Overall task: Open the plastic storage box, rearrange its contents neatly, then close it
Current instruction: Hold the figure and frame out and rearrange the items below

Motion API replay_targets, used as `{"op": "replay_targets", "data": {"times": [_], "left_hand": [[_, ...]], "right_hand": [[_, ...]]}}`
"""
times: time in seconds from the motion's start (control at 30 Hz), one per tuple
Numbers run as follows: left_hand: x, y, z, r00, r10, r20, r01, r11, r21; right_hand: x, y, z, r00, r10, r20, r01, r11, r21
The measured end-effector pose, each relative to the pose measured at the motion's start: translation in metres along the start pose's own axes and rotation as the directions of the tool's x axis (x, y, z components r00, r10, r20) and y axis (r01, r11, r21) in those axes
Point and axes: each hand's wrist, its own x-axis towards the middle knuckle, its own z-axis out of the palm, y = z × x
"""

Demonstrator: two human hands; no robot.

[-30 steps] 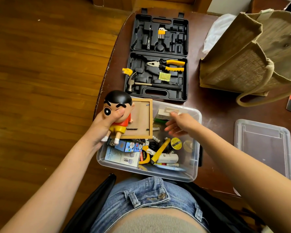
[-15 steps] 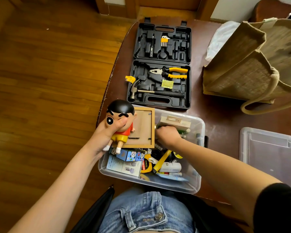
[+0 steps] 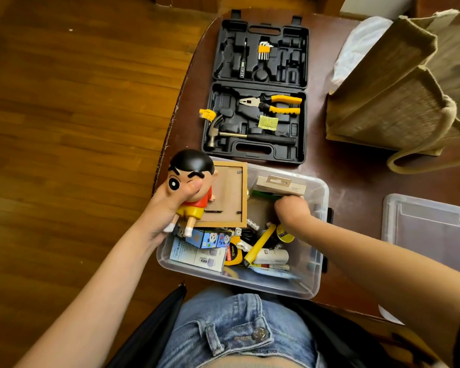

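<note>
My left hand (image 3: 168,208) grips the figure (image 3: 190,187), thumb pressed across its face, and holds it over the near-left corner of the box (image 3: 314,277), just in front of the frame (image 3: 230,193). The frame stands tilted at the box's left side, its brown back toward me.

My right hand (image 3: 291,211) is down inside the box, fingers curled under and hidden from me. It sits right against the green edge below the card pack (image 3: 280,185), which leans on the far wall, but I cannot tell whether it actually holds anything.

The box stands open on the table (image 3: 356,181), at the edge close to my lap. Inside, near me, lie a blue carton (image 3: 209,239), a leaflet (image 3: 197,256), a tape measure (image 3: 233,252), a yellow cutter (image 3: 259,243) and a white roll (image 3: 272,256), all jumbled together. The lid (image 3: 430,229) lies flat on the table to the right, apart from the box.

Beyond the box, an open black tool case (image 3: 258,96) holds pliers (image 3: 274,103) and a hammer (image 3: 239,134). A woven bag (image 3: 398,96) stands at the far right.
</note>
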Motion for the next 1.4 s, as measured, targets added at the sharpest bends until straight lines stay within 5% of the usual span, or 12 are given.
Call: {"op": "replay_targets", "data": {"times": [0.37,0.53,0.67,0.9,1.17,1.4], "left_hand": [[-0.001,0.001,-0.001,0.999,0.022,0.033,-0.022,1.000,-0.002],[-0.001,0.002,-0.001,1.000,0.017,0.015,-0.017,1.000,-0.013],[-0.002,0.003,-0.001,1.000,0.009,0.022,-0.009,1.000,-0.012],[-0.002,0.004,-0.001,1.000,-0.011,0.023,0.011,1.000,-0.007],[-0.002,0.004,-0.001,1.000,-0.018,0.019,0.018,1.000,-0.002],[-0.004,0.005,-0.001,0.999,-0.012,0.032,0.011,1.000,0.010]], "right_hand": [[-0.020,-0.012,0.002,0.994,-0.069,-0.088,0.082,0.985,0.153],[-0.021,-0.025,0.000,0.981,-0.108,-0.159,0.167,0.888,0.428],[-0.007,-0.044,-0.006,0.984,-0.125,-0.123,0.170,0.856,0.488],[0.005,-0.044,-0.026,0.979,-0.123,-0.165,0.186,0.872,0.453],[-0.008,-0.006,-0.020,0.993,-0.108,-0.044,0.109,0.994,0.014],[-0.004,0.009,-0.005,0.997,-0.059,-0.049,0.065,0.990,0.123]]}}
